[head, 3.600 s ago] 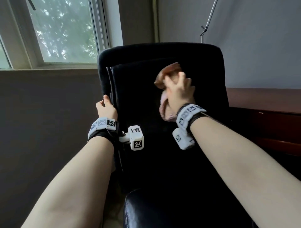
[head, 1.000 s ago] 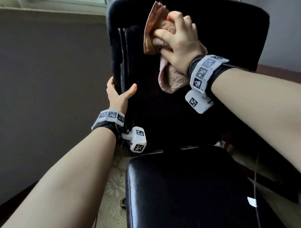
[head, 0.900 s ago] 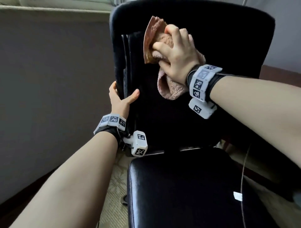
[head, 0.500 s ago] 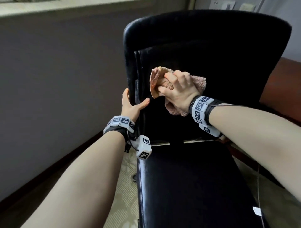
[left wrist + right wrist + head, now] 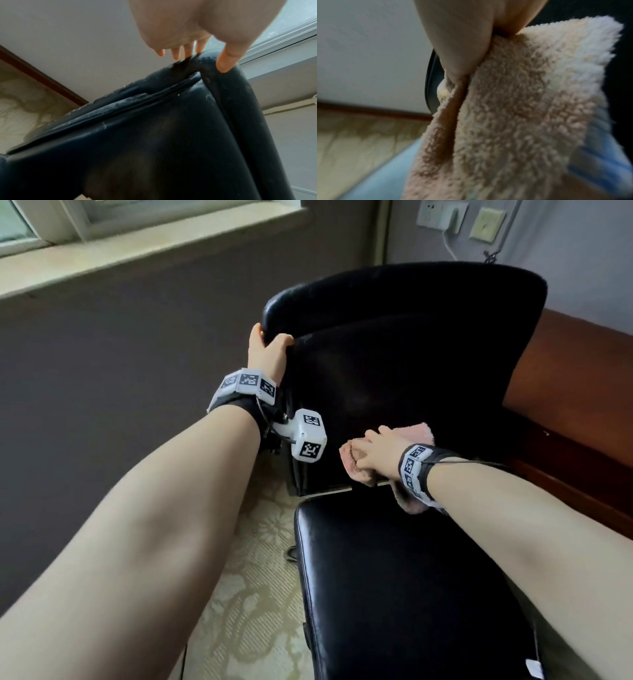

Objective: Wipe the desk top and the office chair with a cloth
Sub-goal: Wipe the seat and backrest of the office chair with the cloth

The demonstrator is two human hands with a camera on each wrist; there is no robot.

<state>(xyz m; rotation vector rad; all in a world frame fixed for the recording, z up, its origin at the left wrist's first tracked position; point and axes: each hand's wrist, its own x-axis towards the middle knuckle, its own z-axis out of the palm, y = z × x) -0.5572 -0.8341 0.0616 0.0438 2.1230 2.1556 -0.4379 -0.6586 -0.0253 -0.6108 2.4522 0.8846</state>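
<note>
— Where is the cloth?

— The pink fluffy cloth point(image 5: 416, 433) is bunched in the right hand point(image 5: 378, 451), low on the front of the office chair point(image 5: 404, 364) backrest, just above the gap where the backrest meets the seat. The fingers curl over the cloth and press it against the black leather; a fold of it hangs down below the wrist. In the right wrist view the cloth point(image 5: 513, 108) fills most of the picture, pinched under the thumb.

— And the other hand?

— The left hand point(image 5: 269, 352) grips the upper left corner of the backrest — thumb on the front face, fingers wrapped round behind the edge. The left wrist view shows the thumb point(image 5: 226, 59) pressed on the rolled rim of the chair point(image 5: 154, 135) and the fingertips reaching over it. White scuffs mark the seams there.

— What about the desk?

— A reddish-brown wooden desk point(image 5: 582, 378) stands to the right, just behind the chair. Neither hand touches it.

— Anything else around?

— A window sill point(image 5: 137, 244) runs along the upper left, wall sockets point(image 5: 442, 213) sit above the chair with a white plug in one, and patterned flooring point(image 5: 253, 594) lies under the seat.
</note>
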